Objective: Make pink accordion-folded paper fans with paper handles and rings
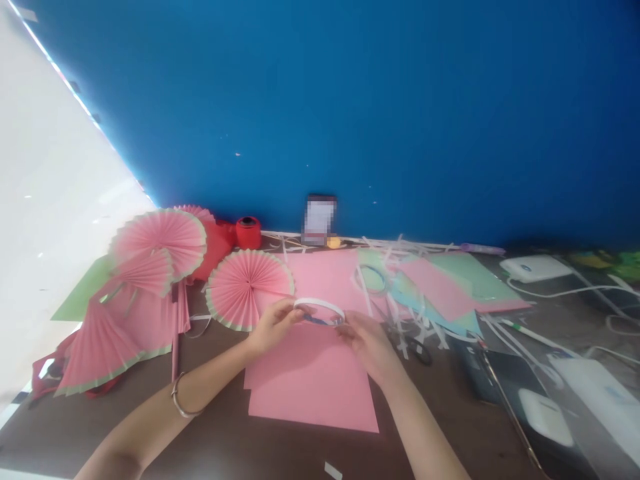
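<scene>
Both my hands hold a thin roll of white tape (pixel 320 305), with some blue showing on its inner side. My left hand (pixel 275 325) pinches its left edge, and my right hand (pixel 363 340) grips its right edge. Beneath the roll lie overlapping sheets of pink paper (pixel 310 393) on the dark table (pixel 210 427). To the left of my left hand is a round pleated pink paper fan (pixel 247 287) with a pale green rim. Beyond my right hand a dark scissors handle (pixel 419 351) pokes out among white paper strips (pixel 425 323).
More pink fans (pixel 157 243) and a red object (pixel 249 233) are at the left. Another tape roll (pixel 371 280) rests on coloured sheets (pixel 450 287). On the right are a white power bank (pixel 535 268), cables, a pen (pixel 540 339) and a white earphone case (pixel 545 417). A blue wall (pixel 380 120) stands behind.
</scene>
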`<state>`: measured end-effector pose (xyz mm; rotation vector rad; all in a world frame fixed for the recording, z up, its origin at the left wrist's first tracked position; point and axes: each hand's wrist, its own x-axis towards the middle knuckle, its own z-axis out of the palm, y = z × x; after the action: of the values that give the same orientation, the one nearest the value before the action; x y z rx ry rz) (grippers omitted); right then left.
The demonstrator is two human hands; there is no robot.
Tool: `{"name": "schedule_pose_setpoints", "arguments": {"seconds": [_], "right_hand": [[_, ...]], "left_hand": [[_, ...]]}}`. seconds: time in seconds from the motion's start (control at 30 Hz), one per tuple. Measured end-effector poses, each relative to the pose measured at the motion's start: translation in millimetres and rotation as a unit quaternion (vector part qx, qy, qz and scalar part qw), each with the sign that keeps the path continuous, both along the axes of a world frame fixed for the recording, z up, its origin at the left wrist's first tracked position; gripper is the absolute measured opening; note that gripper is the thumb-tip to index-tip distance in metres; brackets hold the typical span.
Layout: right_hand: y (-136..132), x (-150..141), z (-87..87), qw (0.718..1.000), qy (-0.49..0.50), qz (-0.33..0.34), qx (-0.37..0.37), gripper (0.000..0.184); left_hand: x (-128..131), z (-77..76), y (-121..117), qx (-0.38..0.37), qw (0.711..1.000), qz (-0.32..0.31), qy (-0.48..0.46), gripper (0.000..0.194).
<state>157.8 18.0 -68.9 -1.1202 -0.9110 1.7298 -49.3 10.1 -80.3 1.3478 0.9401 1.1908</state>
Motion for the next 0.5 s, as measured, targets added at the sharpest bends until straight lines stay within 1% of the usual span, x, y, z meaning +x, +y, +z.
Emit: {"name": "schedule_pose_setpoints", "arguments": {"seconds": [0.07,0.13,0.23,0.3,0.4,0.5], "right_hand": [[-1,-2,0.2,0.999,0.0,0.037,-0.014,0.026],[-3,-4,0.8,0.998,-0.013,0.055,-0.02,0.025],[-3,-5,1.8,0.999,-0.028,0.037,-0.015,0.021],[-1,-1,2.0,0.999,-0.048,0.017,-0.003,0.021],[4,12,0.4,0.988,-0.145,-0.011,0.054,0.024],[11,28,-2.9,0.955,-0.263,-0.034,0.136,0.026]], "left_hand": [[1,-1.4,-1,-0.005,1.0,0.0,0.003,0.028],[1,-3.1,-1,-0.009,1.0,0.004,0.001,0.029],[0,-4.2,0,-0.009,1.0,0.001,0.0,0.028],[-1,-3.3,1,0.002,1.0,-0.002,0.019,0.027],[-4,-1.2,3,0.039,0.997,0.014,0.071,0.027],[-8,-0.3,5,0.079,0.99,0.04,0.112,0.028]]}}
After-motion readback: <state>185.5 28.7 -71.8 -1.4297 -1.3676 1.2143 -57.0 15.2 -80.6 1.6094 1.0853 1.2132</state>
